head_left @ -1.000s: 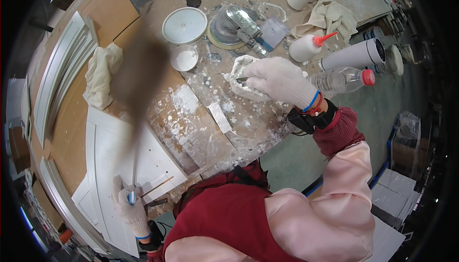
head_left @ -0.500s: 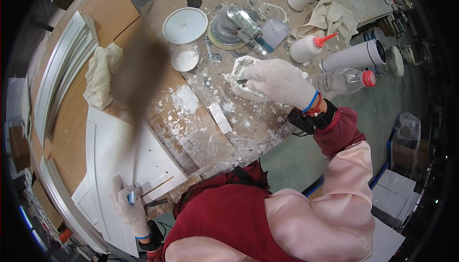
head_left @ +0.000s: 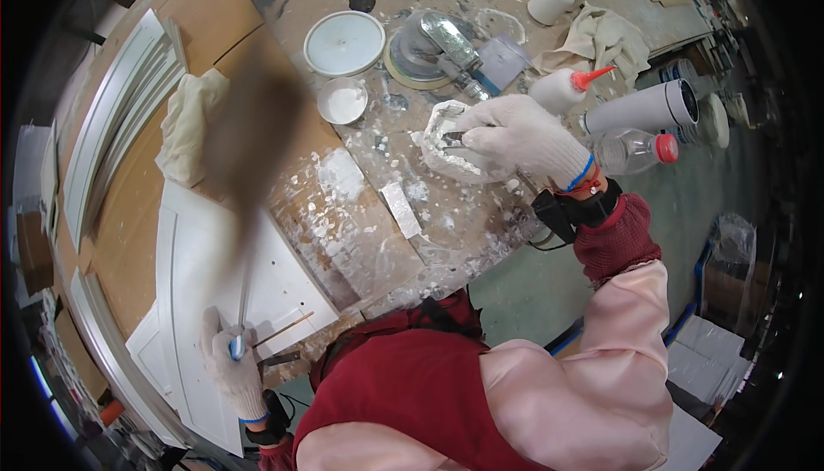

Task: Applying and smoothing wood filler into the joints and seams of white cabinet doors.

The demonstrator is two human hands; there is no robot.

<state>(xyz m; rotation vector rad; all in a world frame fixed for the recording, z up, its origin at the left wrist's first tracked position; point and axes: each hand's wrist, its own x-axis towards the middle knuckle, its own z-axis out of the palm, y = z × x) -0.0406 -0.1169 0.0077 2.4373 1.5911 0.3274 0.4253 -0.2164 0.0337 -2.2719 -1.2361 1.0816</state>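
Note:
My right hand (head_left: 525, 138), in a white knitted glove, is closed on a small dark metal scraper (head_left: 452, 136). The scraper's tip reaches into a crusted white tub (head_left: 451, 168) of white paste. At the lower left, my gloved left hand (head_left: 232, 366) is closed beside a white panel (head_left: 227, 248). A blue-and-white piece (head_left: 237, 348) shows at its thumb, and a slim rod rises from there into a large brown blur. What that blurred end is, I cannot tell. A dark flat strip (head_left: 281, 357) sticks out beside this hand.
Beyond the tub are a sander (head_left: 429, 46), a white lid (head_left: 345, 43) and a small paste cup (head_left: 343, 101). Red-tipped bottles (head_left: 556, 91), a grey cylinder (head_left: 639, 108) and a clear bottle (head_left: 631, 151) stand to the right. Curved white mouldings (head_left: 112, 119) lie left.
My right hand has shifted slightly right over the tub, and more of the scraper shows. The view has moved a little, so the table appears shifted right. My left hand keeps its grip.

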